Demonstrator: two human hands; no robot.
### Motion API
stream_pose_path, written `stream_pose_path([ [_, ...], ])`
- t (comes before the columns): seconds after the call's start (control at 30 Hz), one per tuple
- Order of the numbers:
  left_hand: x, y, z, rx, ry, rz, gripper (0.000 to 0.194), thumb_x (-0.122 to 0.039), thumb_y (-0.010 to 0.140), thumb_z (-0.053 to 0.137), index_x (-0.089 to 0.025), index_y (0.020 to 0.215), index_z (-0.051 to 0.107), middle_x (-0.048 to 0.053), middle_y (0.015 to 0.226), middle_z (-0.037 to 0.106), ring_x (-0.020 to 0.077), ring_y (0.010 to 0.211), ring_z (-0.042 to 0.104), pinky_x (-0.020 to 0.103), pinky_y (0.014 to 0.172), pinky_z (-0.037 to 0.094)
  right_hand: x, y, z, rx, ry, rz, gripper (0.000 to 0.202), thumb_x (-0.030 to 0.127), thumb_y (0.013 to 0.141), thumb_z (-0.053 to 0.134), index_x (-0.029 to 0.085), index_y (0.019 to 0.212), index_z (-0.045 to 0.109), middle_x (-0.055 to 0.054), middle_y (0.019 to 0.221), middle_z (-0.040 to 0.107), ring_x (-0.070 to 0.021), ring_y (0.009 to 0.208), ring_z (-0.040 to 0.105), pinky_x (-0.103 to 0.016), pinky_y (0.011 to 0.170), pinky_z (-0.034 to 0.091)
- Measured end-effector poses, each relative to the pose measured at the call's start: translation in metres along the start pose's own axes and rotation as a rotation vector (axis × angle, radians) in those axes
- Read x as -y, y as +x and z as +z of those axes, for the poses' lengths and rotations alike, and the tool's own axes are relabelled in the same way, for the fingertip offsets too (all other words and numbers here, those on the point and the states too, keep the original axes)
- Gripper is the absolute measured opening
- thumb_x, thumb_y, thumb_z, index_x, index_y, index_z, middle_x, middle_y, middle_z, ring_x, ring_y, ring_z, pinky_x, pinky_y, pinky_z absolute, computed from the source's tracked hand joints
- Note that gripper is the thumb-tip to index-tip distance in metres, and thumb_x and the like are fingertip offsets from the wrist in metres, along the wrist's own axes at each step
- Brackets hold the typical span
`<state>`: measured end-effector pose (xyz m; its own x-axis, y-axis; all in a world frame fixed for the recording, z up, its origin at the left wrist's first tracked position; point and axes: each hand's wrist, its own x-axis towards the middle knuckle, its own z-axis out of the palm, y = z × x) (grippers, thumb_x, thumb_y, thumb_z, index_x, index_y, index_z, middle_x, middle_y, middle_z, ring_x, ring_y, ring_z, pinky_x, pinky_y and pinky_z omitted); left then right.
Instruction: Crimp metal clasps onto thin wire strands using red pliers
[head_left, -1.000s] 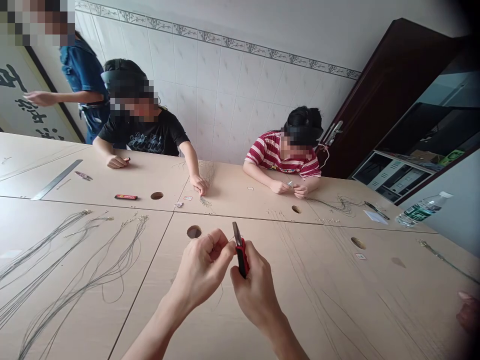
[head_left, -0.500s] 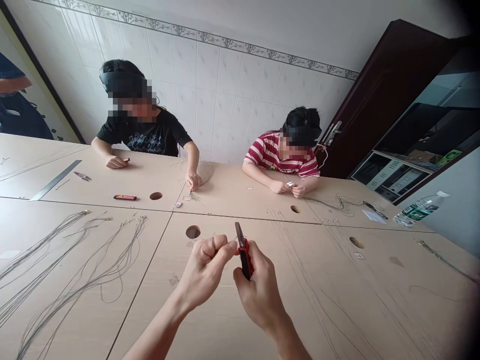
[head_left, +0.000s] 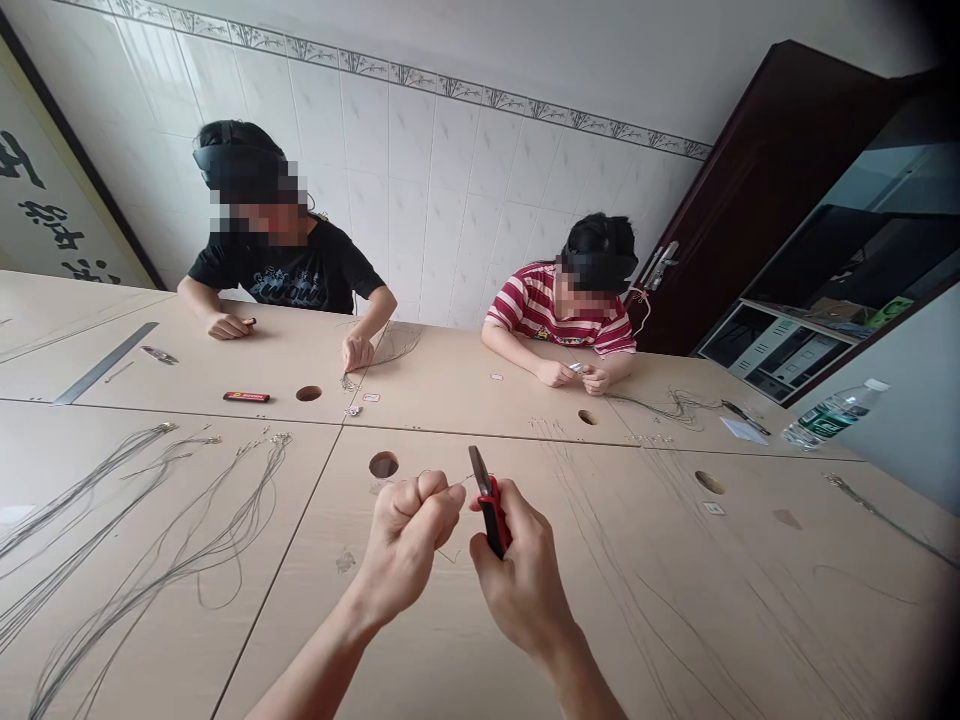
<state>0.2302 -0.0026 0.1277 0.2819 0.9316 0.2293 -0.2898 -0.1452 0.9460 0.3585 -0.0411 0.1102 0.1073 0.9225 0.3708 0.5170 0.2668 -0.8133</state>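
My right hand [head_left: 521,575] is closed around the red-and-black handles of a pair of pliers [head_left: 491,512], whose dark jaws point up and slightly left. Beside it on the left, my left hand [head_left: 412,530] is closed, with thumb and fingertips pinching a thin cord [head_left: 466,482]. A short end of that cord runs from the pinch toward the plier jaws; whether the jaws grip it I cannot tell. A loose bit of it shows below the left fingers. Both hands are over the near part of the table [head_left: 360,660].
Bundles of grey cords [head_left: 187,530] with metal ends lie on the left. More thin cords [head_left: 600,540] stretch out on the right. A steel ruler [head_left: 105,365], a red-and-black box cutter [head_left: 246,397] and a water bottle [head_left: 834,415] lie farther off. Two people sit opposite.
My left hand has drawn slightly left from the pliers, showing more cord between them. Across the table, a person's hand has moved left with a bunch of cord ends.
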Motion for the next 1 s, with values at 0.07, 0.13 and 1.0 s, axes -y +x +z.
stream_pose_path([
  [0.07, 0.002, 0.000, -0.001, 0.002, -0.012, 0.005, 0.046, -0.023, 0.083, 0.053, -0.021, 0.057, 0.015, -0.008, 0.052, 0.014, 0.0057, 0.046, 0.013, 0.025, 0.045, 0.014, -0.001, 0.000, 0.000, -0.013, 0.000, -0.007, 0.018, 0.009, 0.071, 0.043, 0.022, 0.083, 0.047, 0.001, 0.073, 0.057, -0.0132, 0.059, 0.049, -0.025, 0.054, 0.037],
  [0.13, 0.003, 0.000, -0.001, 0.003, -0.018, 0.011, 0.046, -0.023, 0.083, 0.053, -0.021, 0.057, 0.014, -0.008, 0.052, 0.014, 0.0056, 0.046, 0.013, 0.025, 0.045, 0.014, -0.001, 0.001, 0.000, -0.023, -0.008, -0.010, 0.018, 0.009, 0.071, 0.043, 0.022, 0.083, 0.046, 0.001, 0.073, 0.056, -0.0134, 0.060, 0.050, -0.025, 0.054, 0.038],
  [1.0, -0.019, 0.007, -0.019, -0.066, 0.333, 0.022, 0.024, -0.041, 0.076, 0.069, -0.017, 0.074, 0.071, -0.003, 0.049, 0.045, 0.0104, 0.047, 0.037, 0.024, 0.045, 0.033, 0.002, 0.000, -0.012, 0.102, 0.005, 0.002, 0.018, 0.010, 0.073, 0.046, 0.022, 0.085, 0.047, 0.005, 0.069, 0.046, -0.0119, 0.057, 0.041, -0.024, 0.053, 0.034],
])
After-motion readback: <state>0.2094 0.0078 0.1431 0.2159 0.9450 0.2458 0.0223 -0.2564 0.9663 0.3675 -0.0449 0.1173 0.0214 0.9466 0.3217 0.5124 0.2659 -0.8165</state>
